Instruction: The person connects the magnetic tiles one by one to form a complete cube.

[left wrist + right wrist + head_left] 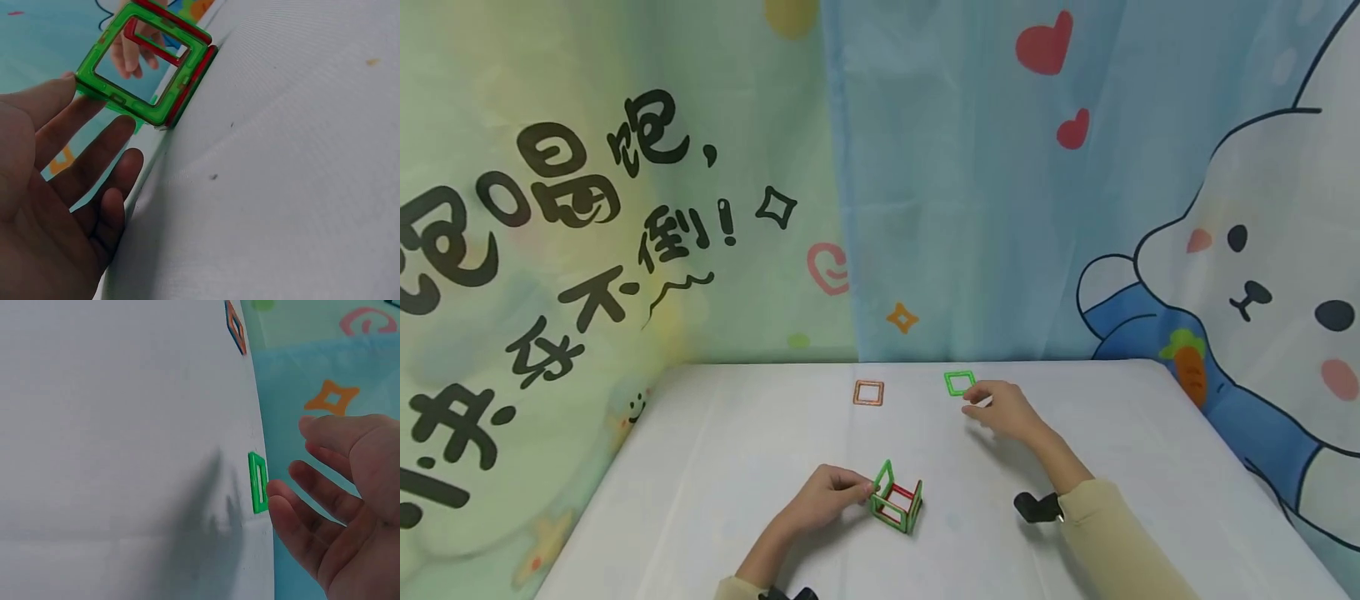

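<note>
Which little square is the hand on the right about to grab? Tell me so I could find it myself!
Look at the far edge of the white table, just below the blue curtain. Two flat square frames lie there side by side; the right hand reaches with open fingers for the green square. Its neighbour, the orange square, lies further left with no hand near it.

Head cam: high, looks fwd/down over table [715, 467] to backdrop. L wrist cam: close, low, on frame cube [150, 69]. R wrist cam: close, by green square [257, 482]. Both also in head view.
</note>
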Available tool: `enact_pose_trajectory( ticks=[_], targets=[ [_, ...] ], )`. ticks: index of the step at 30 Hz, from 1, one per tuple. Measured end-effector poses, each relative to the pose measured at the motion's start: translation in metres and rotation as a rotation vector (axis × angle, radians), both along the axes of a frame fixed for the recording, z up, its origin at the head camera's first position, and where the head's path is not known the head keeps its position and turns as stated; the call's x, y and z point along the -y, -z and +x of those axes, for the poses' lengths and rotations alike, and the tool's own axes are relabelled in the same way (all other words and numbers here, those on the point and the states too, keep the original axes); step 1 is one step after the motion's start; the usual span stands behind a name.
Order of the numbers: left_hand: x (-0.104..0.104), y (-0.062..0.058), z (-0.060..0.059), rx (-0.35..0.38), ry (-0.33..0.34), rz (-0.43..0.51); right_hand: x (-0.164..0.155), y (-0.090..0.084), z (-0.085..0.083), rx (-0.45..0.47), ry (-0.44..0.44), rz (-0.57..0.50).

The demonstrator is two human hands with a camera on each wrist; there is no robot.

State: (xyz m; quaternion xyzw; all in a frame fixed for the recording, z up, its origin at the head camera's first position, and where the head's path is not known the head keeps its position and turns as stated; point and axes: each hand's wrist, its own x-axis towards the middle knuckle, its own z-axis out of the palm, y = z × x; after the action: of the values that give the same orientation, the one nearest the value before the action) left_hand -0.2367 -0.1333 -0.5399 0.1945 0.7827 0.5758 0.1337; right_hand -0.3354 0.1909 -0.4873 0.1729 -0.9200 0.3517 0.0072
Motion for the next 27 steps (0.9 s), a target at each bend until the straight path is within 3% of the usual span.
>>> enact_pose_trajectory(
  ticks=[6,16,22,27],
  targets=[
    [-0.001,0.003,0.002,-0.006,0.016,0.006,-0.010,-0.001,-0.027,0.037,0.032,0.020],
    [0.001,0.007,0.002,0.001,0.043,0.014,-0.017,0.017,-0.056,0.250,0.148,-0.011],
    [0.000,0.007,0.005,0.013,0.048,0.018,-0.025,0.029,-0.066,0.320,0.139,-0.078],
    [0.000,0.003,0.004,0.013,0.043,0.028,-0.028,0.028,-0.076,0.351,0.103,-0.106]
  ],
)
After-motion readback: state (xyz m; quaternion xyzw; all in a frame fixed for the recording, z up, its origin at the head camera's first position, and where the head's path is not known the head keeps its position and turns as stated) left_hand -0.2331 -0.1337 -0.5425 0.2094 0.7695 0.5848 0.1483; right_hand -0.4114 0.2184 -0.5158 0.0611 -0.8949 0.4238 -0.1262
